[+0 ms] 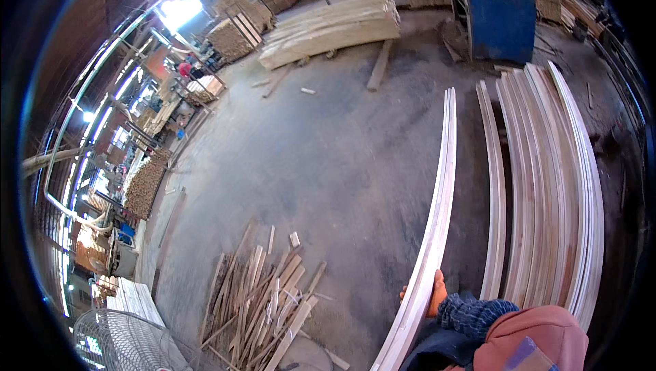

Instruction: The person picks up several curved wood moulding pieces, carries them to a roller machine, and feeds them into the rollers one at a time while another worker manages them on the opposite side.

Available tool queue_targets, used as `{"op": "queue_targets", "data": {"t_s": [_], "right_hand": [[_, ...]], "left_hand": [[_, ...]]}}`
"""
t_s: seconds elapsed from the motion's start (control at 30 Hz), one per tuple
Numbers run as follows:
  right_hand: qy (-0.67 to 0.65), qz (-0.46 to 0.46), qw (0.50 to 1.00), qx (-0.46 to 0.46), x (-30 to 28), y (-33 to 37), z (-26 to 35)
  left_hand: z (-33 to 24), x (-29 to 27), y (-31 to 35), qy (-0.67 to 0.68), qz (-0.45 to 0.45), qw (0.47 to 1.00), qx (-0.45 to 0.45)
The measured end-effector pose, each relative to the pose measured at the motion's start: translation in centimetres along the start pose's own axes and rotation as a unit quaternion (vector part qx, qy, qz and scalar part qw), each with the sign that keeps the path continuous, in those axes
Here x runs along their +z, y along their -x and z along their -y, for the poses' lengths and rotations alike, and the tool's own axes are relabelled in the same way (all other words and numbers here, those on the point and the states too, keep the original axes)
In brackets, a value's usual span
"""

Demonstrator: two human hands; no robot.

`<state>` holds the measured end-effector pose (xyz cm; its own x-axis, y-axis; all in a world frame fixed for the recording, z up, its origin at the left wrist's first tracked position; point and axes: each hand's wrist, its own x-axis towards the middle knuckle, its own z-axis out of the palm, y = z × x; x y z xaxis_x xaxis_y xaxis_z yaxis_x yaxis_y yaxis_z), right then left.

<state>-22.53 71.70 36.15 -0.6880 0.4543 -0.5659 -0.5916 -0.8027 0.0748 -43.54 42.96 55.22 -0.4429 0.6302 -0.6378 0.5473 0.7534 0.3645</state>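
My right hand (436, 294), in an orange glove, is closed round a pair of long pale wooden boards (434, 234) lying together. The boards run from the lower edge of the view away from me, over the floor. A bit of orange shows at the boards' left side, seemingly fingertips reaching round. A dark knitted cuff and a rust-pink sleeve (529, 337) cover my right arm. My left hand is out of sight. To the right lies a single long board (492, 193), beside a wide stack of long boards (547, 193).
A heap of scrap wood strips (263, 303) lies at the lower left, near a wire-caged fan (126, 344). Farther off are a large board stack (335, 26) and a blue metal panel (502, 12). A person in red (184, 69) is at the far left among wood piles.
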Motion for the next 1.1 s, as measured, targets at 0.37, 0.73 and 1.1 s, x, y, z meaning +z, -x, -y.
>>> {"op": "queue_targets", "data": {"t_s": [0.37,0.73,1.1], "right_hand": [[0.091,0.143,0.985,-0.006,27.5,-8.6,17.9],[0.099,0.452,0.886,-0.026,49.9,-22.2,29.1],[0.208,0.356,0.795,-0.445,66.1,-31.4,56.5]], "left_hand": [[-7.7,-2.7,-21.2,-0.037,-0.042,0.997,0.043],[-13.3,-10.1,-46.6,-0.11,-0.081,0.988,0.071],[-19.2,-13.0,-73.3,-0.534,-0.362,0.76,0.079]]}}
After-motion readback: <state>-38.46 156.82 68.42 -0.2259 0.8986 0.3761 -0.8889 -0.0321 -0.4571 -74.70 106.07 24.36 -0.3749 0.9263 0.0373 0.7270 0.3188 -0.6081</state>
